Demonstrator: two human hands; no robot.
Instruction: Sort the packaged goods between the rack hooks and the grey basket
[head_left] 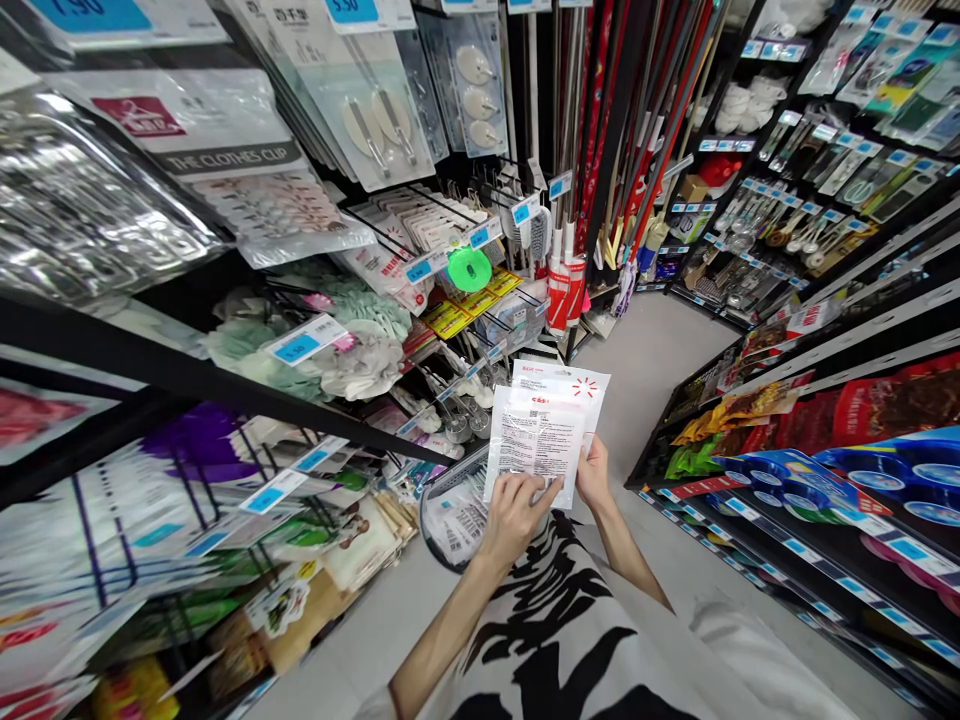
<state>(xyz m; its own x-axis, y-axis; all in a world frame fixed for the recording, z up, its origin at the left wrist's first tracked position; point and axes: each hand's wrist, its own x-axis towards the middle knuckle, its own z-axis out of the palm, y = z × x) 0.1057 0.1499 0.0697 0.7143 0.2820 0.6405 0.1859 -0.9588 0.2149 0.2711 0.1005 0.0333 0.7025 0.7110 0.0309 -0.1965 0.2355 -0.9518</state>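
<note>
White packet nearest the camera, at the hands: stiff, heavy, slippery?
White packet is probably light: it looks thin. Likely bendable but not limp, since it sits fairly flat at left hand and right hand. Smooth, plastic-looking surface may slip.

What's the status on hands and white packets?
Right hand holding white packets at one edge. Left hand across lower front, partly covering it. Basket nearby, not blocking.

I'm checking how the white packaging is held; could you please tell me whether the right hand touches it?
Touching: the head view shows the right hand gripping the white packaging at its right-hand edge, with no gap visible.
</note>
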